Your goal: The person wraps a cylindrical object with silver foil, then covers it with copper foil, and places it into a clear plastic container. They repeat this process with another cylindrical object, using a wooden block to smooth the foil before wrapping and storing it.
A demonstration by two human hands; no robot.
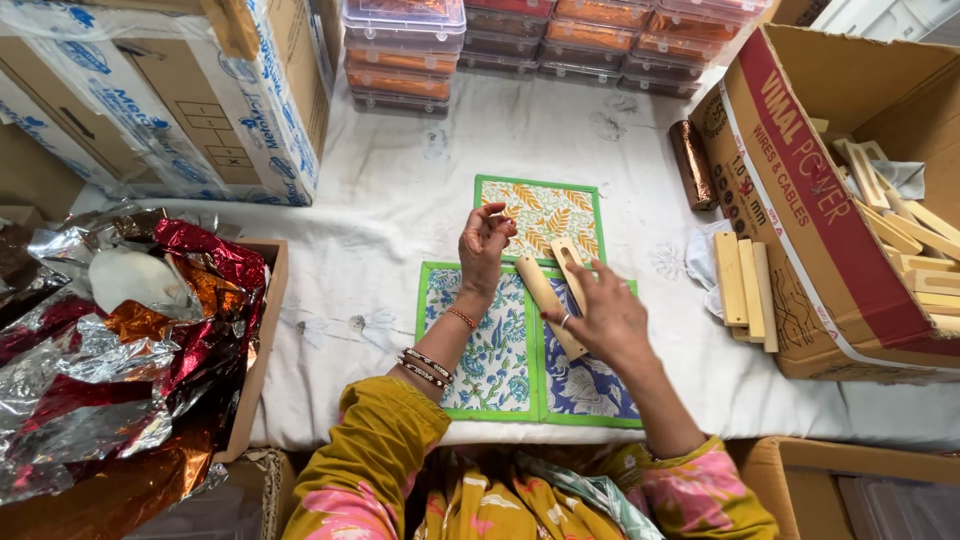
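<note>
My right hand (605,315) grips two pale wooden pieces (545,295), a longer bar and a shorter slotted one, held above a blue floral cloth mat with a green border (500,370). My left hand (484,245) is raised beside them with fingertips pinched together; whether anything small is between them I cannot tell. A second mat with orange leaf print (545,210) lies just beyond both hands on the white cloth.
Wooden bars (745,290) are stacked right of the mats beside an open cardboard box (800,230) holding more wooden pieces. A copper foil roll (692,162) lies near it. Crumpled foil sheets (120,340) fill a box at left. Stacked plastic containers (405,50) line the back.
</note>
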